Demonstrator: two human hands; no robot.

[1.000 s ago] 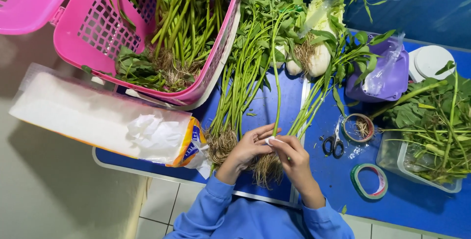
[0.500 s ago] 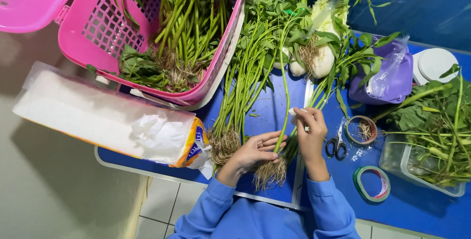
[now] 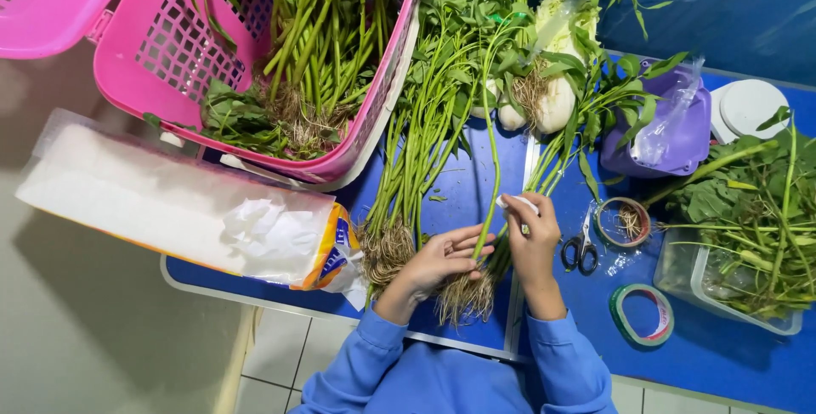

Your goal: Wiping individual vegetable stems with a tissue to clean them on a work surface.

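Blue table, grey wall, tiled floor

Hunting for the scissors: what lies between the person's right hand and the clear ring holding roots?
In the head view, black-handled scissors lie on the blue table between the right hand and the clear ring.
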